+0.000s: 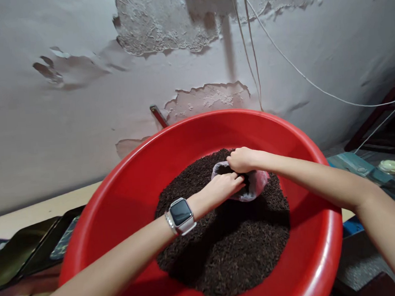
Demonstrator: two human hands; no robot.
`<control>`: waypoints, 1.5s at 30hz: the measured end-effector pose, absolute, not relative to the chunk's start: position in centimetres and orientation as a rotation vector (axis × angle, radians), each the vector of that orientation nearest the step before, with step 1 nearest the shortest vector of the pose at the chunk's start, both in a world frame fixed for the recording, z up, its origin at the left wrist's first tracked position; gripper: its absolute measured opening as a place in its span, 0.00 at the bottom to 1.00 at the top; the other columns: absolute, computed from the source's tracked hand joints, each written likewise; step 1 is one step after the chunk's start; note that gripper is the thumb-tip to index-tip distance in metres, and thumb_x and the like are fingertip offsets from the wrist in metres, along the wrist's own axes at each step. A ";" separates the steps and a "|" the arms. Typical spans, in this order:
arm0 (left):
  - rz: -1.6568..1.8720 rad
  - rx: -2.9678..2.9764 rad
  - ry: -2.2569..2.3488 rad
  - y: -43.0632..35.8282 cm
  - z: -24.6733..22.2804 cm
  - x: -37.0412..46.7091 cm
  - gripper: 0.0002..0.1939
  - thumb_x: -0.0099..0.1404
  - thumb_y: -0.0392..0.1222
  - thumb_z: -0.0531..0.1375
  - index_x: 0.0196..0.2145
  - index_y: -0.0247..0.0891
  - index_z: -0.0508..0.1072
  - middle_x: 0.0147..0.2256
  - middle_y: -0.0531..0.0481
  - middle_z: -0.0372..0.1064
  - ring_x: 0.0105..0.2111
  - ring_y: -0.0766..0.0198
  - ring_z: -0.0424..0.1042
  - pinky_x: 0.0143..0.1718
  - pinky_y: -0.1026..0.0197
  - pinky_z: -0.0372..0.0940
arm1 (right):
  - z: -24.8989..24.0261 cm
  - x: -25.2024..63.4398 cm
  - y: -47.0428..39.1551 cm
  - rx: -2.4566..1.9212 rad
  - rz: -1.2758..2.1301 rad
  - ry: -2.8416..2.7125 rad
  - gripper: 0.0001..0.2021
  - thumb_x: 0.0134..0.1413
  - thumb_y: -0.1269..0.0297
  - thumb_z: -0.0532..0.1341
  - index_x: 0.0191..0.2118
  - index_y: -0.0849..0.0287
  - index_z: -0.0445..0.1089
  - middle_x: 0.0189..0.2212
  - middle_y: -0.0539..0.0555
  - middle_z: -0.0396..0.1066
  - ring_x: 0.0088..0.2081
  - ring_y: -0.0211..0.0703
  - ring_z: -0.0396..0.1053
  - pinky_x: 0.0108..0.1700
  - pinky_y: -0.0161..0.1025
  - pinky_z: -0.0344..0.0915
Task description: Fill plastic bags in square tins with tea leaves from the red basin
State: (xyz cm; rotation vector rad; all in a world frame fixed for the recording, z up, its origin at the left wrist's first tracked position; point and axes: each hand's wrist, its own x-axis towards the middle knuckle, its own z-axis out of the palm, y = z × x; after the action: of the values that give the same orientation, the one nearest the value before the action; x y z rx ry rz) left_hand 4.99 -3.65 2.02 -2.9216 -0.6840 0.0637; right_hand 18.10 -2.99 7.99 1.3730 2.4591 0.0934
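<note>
A thin whitish plastic bag [259, 183] with a pinkish side sits on dark, loose, tea-like leaves [256, 248] inside a big red tub [120, 227]. Its mouth is spread, and dark material shows within. My left hand [225, 187] reaches across the near side of the mouth, its fingers bent over the rim and partly hidden inside. At the far side my right hand [244, 159] is closed, curled over the edge of the bag. A smartwatch [181, 211] and a bracelet are on the left wrist.
Behind the tub rises a white wall [89, 124] with peeling plaster and hanging cables [249, 48]. Dark glossy packages [24, 253] lie at left on a pale tabletop [61, 202]. To the right are a greenish box [356, 167] and a round pale lid [390, 166].
</note>
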 end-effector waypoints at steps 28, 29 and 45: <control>0.278 -3.122 -0.967 -13.1 -6.5 6.0 0.22 0.70 0.53 0.51 0.51 0.33 0.66 0.52 0.36 0.65 0.53 0.46 0.64 0.47 0.47 0.69 | 7.8 19.3 -1.8 1.445 0.082 2.510 0.18 0.62 0.69 0.50 0.49 0.68 0.72 0.45 0.68 0.73 0.49 0.56 0.72 0.45 0.47 0.70; 0.287 -3.121 -0.978 -13.0 -6.4 6.1 0.21 0.70 0.52 0.51 0.51 0.33 0.66 0.51 0.36 0.66 0.53 0.46 0.64 0.46 0.48 0.69 | 7.8 19.2 -1.9 1.447 0.080 2.507 0.18 0.62 0.69 0.50 0.49 0.68 0.72 0.45 0.68 0.73 0.49 0.56 0.72 0.46 0.47 0.70; -0.365 -2.724 -0.746 -6.8 2.5 3.3 0.15 0.71 0.47 0.50 0.44 0.34 0.70 0.42 0.41 0.70 0.42 0.56 0.70 0.41 0.56 0.67 | 7.3 20.0 -0.4 1.457 0.128 2.507 0.16 0.63 0.67 0.51 0.49 0.65 0.72 0.45 0.66 0.73 0.49 0.54 0.72 0.45 0.44 0.69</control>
State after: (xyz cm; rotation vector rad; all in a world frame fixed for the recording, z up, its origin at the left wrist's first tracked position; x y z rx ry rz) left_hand 3.33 -6.84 2.49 -2.7242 -0.7456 -0.3649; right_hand 20.03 -0.39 7.27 1.4571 2.5072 0.1283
